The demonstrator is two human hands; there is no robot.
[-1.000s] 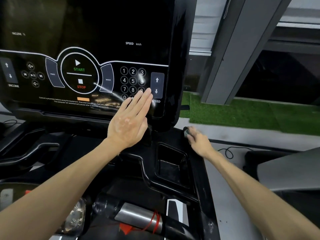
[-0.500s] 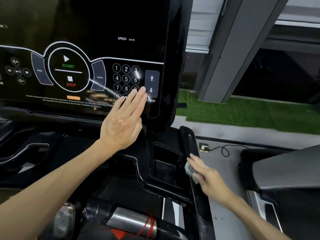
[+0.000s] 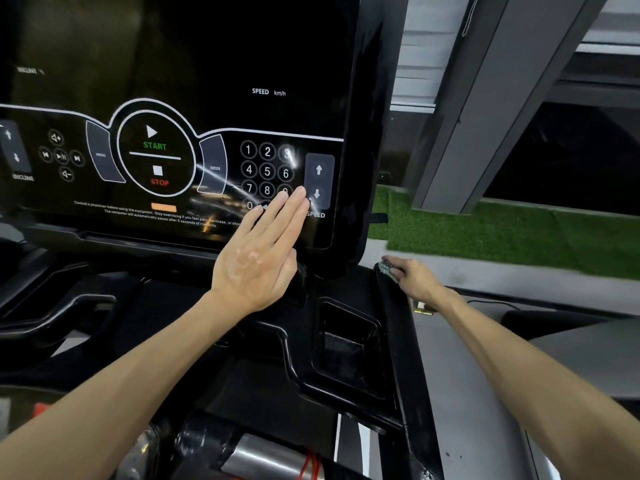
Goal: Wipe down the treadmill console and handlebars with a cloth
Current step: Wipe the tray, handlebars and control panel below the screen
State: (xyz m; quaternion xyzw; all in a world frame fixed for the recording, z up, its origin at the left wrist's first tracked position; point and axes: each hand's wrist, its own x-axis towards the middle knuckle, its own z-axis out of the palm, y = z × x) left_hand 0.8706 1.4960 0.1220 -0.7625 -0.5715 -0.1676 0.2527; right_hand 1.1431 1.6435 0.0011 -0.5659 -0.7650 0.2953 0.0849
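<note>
The black treadmill console (image 3: 194, 81) fills the upper left, with START, STOP, a number pad and SPEED arrows printed on it. My left hand (image 3: 258, 258) lies flat and open against its lower right corner, fingertips by the 9 key and the down arrow. The black right handlebar (image 3: 403, 341) runs from the console's base toward me. My right hand (image 3: 414, 278) rests on the handlebar's far end, closed on a small grey-green cloth (image 3: 387, 266) pressed to the bar. Most of the cloth is hidden under the fingers.
A rectangular cup holder (image 3: 348, 344) is sunk in the tray between my arms. A metal cylinder with a red cord (image 3: 273, 459) lies below. Right of the handlebar are grey floor, a cable (image 3: 491, 301), green turf (image 3: 502, 237) and a grey pillar (image 3: 485, 98).
My right hand slid back along the handlebar toward me with the cloth, then forward again to the bar's far end. My left hand stayed flat on the console.
</note>
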